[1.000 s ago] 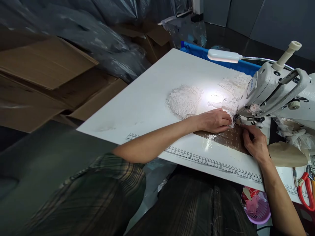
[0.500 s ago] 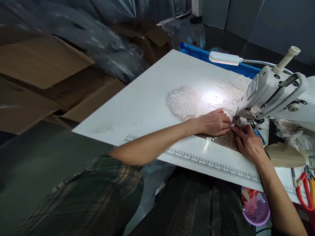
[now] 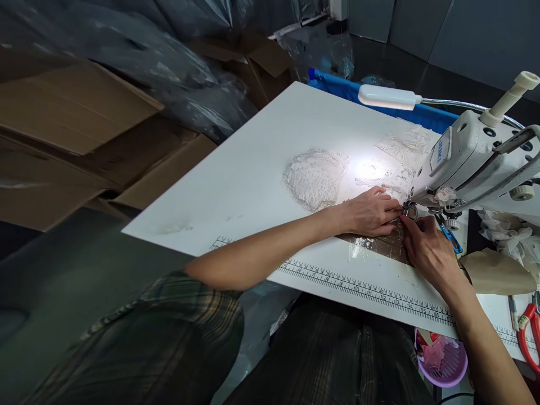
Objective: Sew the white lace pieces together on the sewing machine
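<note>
My left hand (image 3: pixel 371 212) bends its closed fingers over the edge of a white lace piece (image 3: pixel 394 194), just left of the sewing machine's presser foot (image 3: pixel 408 209). From the right, my right hand (image 3: pixel 430 247) pinches at the same lace edge with thumb and forefinger, close beside the foot. Much of the lace there is hidden under my fingers. Beneath both hands lies a shiny brown plate (image 3: pixel 379 246) set in the white table. A rounded pile of white lace pieces (image 3: pixel 316 177) rests to the left, with more lace (image 3: pixel 407 146) behind the needle area.
The white sewing machine (image 3: pixel 468 152) stands at the right, with a lit lamp (image 3: pixel 388 97) over the table (image 3: pixel 236 185). Blue thread snips (image 3: pixel 450 235) lie behind my right hand. Red-handled scissors (image 3: pixel 525 332) and a purple basket (image 3: pixel 447 368) are at lower right. Cardboard boxes (image 3: pixel 76 107) stand left.
The machine and the right-hand items sit slightly farther right in view. Both hands stay by the presser foot, having shifted only slightly. The lace pile has not moved.
</note>
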`<state>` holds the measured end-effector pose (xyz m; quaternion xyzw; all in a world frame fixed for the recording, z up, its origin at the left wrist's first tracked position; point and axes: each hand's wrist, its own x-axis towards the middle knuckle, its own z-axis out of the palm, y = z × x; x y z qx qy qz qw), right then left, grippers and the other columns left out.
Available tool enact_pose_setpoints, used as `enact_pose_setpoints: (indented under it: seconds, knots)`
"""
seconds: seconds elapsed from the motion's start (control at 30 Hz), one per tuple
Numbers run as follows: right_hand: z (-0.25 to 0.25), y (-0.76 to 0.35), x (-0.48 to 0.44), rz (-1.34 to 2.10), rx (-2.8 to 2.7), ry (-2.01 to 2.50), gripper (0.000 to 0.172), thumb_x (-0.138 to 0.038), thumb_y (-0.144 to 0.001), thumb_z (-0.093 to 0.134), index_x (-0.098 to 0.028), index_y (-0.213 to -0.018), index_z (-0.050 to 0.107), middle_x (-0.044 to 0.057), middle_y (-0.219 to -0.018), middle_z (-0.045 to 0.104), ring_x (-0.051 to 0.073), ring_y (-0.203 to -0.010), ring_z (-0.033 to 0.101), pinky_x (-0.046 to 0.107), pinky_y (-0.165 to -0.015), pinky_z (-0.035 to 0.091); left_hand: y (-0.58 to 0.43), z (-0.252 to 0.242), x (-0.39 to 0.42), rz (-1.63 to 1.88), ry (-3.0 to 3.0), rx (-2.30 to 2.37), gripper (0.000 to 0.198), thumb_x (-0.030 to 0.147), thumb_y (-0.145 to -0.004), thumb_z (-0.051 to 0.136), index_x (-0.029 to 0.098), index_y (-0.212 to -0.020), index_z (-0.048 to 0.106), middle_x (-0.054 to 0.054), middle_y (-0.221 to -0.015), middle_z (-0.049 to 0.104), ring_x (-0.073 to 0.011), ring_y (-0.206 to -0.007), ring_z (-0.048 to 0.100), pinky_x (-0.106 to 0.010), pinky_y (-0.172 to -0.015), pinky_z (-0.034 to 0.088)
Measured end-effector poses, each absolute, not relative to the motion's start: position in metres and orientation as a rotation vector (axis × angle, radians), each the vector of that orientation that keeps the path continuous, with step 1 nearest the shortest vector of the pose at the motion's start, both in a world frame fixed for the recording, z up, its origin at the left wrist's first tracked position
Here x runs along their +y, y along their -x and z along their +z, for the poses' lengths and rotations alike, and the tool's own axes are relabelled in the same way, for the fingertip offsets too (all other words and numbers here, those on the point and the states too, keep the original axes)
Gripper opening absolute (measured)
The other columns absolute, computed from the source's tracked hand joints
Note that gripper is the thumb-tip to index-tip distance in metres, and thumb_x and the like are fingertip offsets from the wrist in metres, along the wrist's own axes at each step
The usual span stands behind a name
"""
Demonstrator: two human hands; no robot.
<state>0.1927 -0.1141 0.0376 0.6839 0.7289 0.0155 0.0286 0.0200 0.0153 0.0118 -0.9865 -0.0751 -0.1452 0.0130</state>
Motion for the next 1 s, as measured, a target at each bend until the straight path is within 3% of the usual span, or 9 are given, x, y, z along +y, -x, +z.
enact_pose_setpoints:
  seconds: [0.13,0.37,0.53,0.6,0.77,0.83,1.0]
  knots:
    - [0.036,-0.196,-0.114,-0.008,2.288,-2.144,0.044,-0.027,-0.098,0.043,-0.022,-0.139,0.060,0.018,-0.113,0.064,0.023,-0.075,0.065,0.029,-0.055,0.047,-0.020,0.013,0.016,-0.409,3.065,-0.229,0.036,0.038,-0.105,0.043,0.016,-0.118,0.068,-0.012,-0.131,0.065,-0.0232,-0.104,0.063,-0.043,-0.100,0.041]
    - [0.038,-0.234,-0.112,-0.519,2.579,-2.321,0.046,-0.041,-0.098,0.039,-0.016,-0.122,0.069,0.014,-0.106,0.071,0.026,-0.090,0.069,0.040,-0.081,0.056,-0.021,0.013,0.019,-0.385,3.060,-0.263,0.042,0.042,-0.104,0.045,0.012,-0.128,0.063,-0.013,-0.125,0.065,-0.0228,-0.098,0.062,-0.040,-0.095,0.040]
    - [0.041,-0.245,-0.102,-0.853,2.427,-2.530,0.065,-0.064,-0.099,0.027,-0.020,-0.092,0.074,0.007,-0.071,0.066,0.024,-0.072,0.064,0.037,-0.069,0.054,-0.021,0.015,0.020,-0.413,3.060,-0.250,0.046,0.044,-0.105,0.042,0.010,-0.127,0.063,-0.013,-0.123,0.065,-0.0227,-0.096,0.061,-0.040,-0.095,0.040]
    - [0.040,-0.244,-0.100,-0.867,2.379,-2.596,0.070,-0.069,-0.097,0.024,-0.020,-0.089,0.072,0.006,-0.068,0.063,0.024,-0.070,0.063,0.037,-0.067,0.053,-0.020,0.014,0.020,-0.426,3.075,-0.245,0.045,0.045,-0.105,0.042,0.010,-0.126,0.063,-0.014,-0.123,0.065,-0.0229,-0.097,0.061,-0.040,-0.096,0.040]
    - [0.035,-0.240,-0.118,-0.766,2.448,-2.597,0.061,-0.070,-0.093,0.042,-0.019,-0.113,0.067,0.011,-0.101,0.068,0.026,-0.093,0.064,0.042,-0.086,0.054,-0.019,0.008,0.021,-0.525,3.153,-0.286,0.038,0.041,-0.104,0.046,0.015,-0.127,0.063,-0.014,-0.127,0.064,-0.0234,-0.103,0.062,-0.043,-0.101,0.041]
    - [0.028,-0.240,-0.131,-0.666,2.479,-2.621,0.053,-0.064,-0.094,0.045,-0.019,-0.110,0.068,0.014,-0.113,0.065,0.025,-0.098,0.063,0.044,-0.090,0.054,-0.019,0.005,0.021,-0.567,3.181,-0.310,0.036,0.038,-0.105,0.045,0.017,-0.130,0.061,-0.014,-0.131,0.063,-0.0240,-0.109,0.062,-0.045,-0.106,0.039]
    - [0.001,-0.238,-0.151,-0.304,2.658,-2.653,0.040,-0.046,-0.098,0.048,-0.021,-0.121,0.067,0.015,-0.120,0.059,0.027,-0.115,0.059,0.048,-0.100,0.053,-0.021,0.002,0.026,-0.590,3.229,-0.339,0.038,0.038,-0.103,0.049,0.018,-0.134,0.059,-0.015,-0.137,0.061,-0.0253,-0.118,0.061,-0.047,-0.109,0.041]
